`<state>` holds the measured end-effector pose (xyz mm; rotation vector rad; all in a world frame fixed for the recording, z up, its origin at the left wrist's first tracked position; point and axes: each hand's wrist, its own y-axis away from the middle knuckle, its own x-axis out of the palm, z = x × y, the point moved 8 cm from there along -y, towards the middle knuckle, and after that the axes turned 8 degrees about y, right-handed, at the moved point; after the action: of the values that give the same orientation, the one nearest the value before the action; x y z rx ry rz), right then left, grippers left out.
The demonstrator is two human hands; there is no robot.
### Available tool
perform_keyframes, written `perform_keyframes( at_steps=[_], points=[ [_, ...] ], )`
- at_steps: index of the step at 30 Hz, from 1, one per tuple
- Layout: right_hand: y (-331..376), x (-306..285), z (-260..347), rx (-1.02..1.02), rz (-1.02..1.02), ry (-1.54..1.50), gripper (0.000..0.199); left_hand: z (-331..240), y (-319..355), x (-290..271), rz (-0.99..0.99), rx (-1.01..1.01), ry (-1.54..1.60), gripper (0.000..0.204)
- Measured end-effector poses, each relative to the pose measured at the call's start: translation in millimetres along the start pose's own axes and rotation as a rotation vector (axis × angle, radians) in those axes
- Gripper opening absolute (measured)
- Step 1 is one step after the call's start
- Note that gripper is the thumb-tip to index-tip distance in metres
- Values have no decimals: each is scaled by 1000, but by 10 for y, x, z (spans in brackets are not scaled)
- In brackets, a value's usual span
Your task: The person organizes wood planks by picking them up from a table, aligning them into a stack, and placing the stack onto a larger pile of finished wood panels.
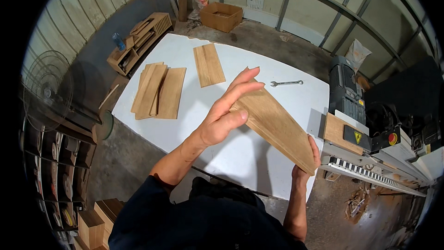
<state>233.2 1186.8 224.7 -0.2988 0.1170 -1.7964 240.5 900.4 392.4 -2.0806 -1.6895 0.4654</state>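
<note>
Over on the far left there's a standing fan (46, 90) and shelving with sanding discs (55, 176), plus a wooden rack (138, 39) on the floor past the table's corner. On the white table (185, 129) you've got a loose stack of wood boards (158, 91) fanned out, and a separate pair of boards (209, 65) lying flat a bit further back.

Your left hand (226, 111) is up over the middle of the table, fingers (245, 81) stretched out long and nearly straight along the upper end of the wooden board (277, 127), thumb pressed on its near face. So it's a flat pinch rather than a curled grip, hand mostly open but definitely clamping the board.

The board slants down to the right, held in the air above the table, not touching it. Your right hand (307, 164) has the lower end, fingers wrapped up around the bottom corner from underneath; most of that hand is hidden behind the wood.

Behind the board a wrench (286, 83) lies on the table. Off the right edge sits a woodworking machine (370, 129) with a grey motor (344, 88) and a red stop button (393, 139).
</note>
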Motion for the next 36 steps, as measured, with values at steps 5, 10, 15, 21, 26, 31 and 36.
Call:
perform_keyframes(
  at_steps=[5, 10, 15, 21, 26, 31, 36],
  points=[
    [66, -26, -144, 39, 76, 78, 34, -41, 46, 36, -104, 128, -7, 52],
    [241, 41, -313, 99, 71, 110, 35, 131, 230, -68, -346, 224, 145, 47],
    [315, -67, -418, 109, 65, 303, 32, 268, 235, -34, -482, 142, 78, 43],
    [360, -247, -751, 581, 339, 239, 31, 806, 358, -170, -414, -185, -5, 34],
    [304, -499, -867, 753, 650, 319, 60, 2101, 1017, -570, -454, -564, 265, 22],
    [-376, -1136, -1206, 537, 9, 336, 57, 2782, 1511, -659, -703, -834, 394, 22],
    [-937, -1135, -1600, 628, -204, -502, 29, 2924, 1436, -641, -669, -873, 327, 27]
  ],
)
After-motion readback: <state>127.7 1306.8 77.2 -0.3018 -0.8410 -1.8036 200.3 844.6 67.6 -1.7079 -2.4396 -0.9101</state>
